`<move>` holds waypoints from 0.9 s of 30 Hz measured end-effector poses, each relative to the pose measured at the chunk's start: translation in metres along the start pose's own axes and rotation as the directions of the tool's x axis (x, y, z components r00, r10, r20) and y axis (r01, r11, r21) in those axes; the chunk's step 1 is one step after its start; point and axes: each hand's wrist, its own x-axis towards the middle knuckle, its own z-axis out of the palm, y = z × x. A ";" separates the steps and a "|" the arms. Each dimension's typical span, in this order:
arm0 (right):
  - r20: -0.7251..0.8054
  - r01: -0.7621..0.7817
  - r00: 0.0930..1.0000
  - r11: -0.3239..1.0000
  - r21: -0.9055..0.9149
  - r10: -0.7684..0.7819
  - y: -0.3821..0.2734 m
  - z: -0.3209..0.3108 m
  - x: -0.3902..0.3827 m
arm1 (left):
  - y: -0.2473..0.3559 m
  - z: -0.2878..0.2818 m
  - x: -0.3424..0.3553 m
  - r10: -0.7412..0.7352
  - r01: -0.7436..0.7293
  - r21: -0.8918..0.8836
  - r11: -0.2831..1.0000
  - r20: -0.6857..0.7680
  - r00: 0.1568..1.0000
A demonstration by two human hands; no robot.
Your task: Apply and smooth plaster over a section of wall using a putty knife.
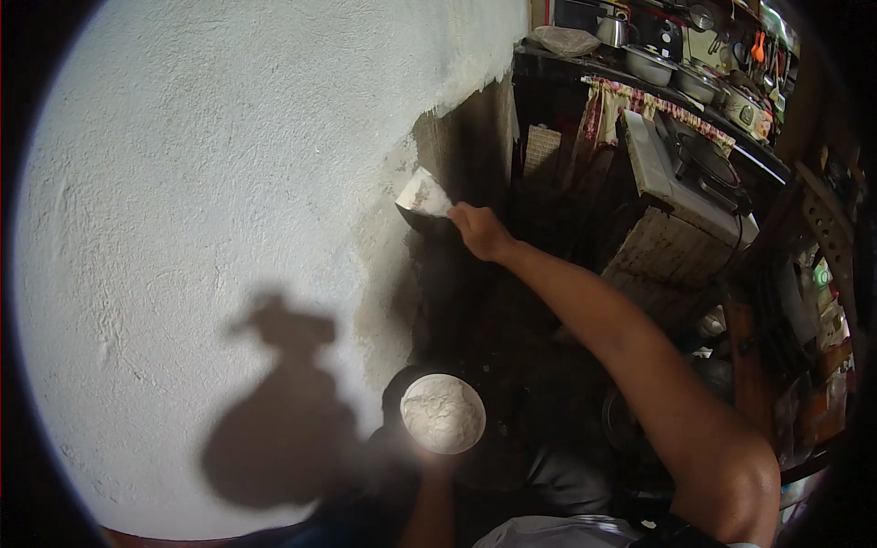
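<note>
My right hand (480, 233) grips a putty knife (422, 192) with white paste on its blade, held at the ragged edge of white plaster on the wall (201, 137), where bare grey, darker surface shows. My left hand (431, 464), mostly hidden beneath a white bowl (441, 411) heaped with white paste, holds it low in front of me. Shadows fall on the lower part of the wall.
To the right stands a worn white unit (658, 237) with a burner (703, 160) on top. Behind it runs a shelf with pots (649, 64), a kettle and utensils, a floral curtain (598, 110) beneath. Wooden boards and clutter (740, 356) crowd the right side.
</note>
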 end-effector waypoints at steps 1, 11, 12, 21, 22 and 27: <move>-0.046 0.038 0.998 0.998 0.041 -0.036 -0.002 -0.005 0.002 | -0.001 -0.001 0.001 0.004 -0.005 -0.036 0.999 -0.018 1.000; -0.246 -0.010 0.968 0.991 0.135 0.043 -0.030 0.061 0.022 | 0.000 0.003 -0.001 -0.012 0.010 -0.046 0.999 -0.058 0.998; -0.231 -0.023 0.972 0.996 0.090 0.043 -0.024 0.064 0.012 | 0.000 0.005 -0.002 -0.030 0.026 -0.074 0.997 -0.053 0.998; -0.192 -0.039 0.979 0.983 0.179 0.073 -0.008 0.008 0.005 | -0.004 -0.009 -0.001 0.062 -0.046 0.198 0.979 -0.076 0.995; -0.237 0.023 0.971 0.973 0.227 0.032 -0.014 0.013 0.012 | -0.004 -0.013 0.002 0.125 -0.090 0.384 0.919 -0.068 0.990; -0.291 0.033 0.957 0.990 0.140 0.009 -0.029 0.067 0.021 | -0.001 -0.009 0.000 0.094 -0.083 0.103 0.991 -0.113 0.989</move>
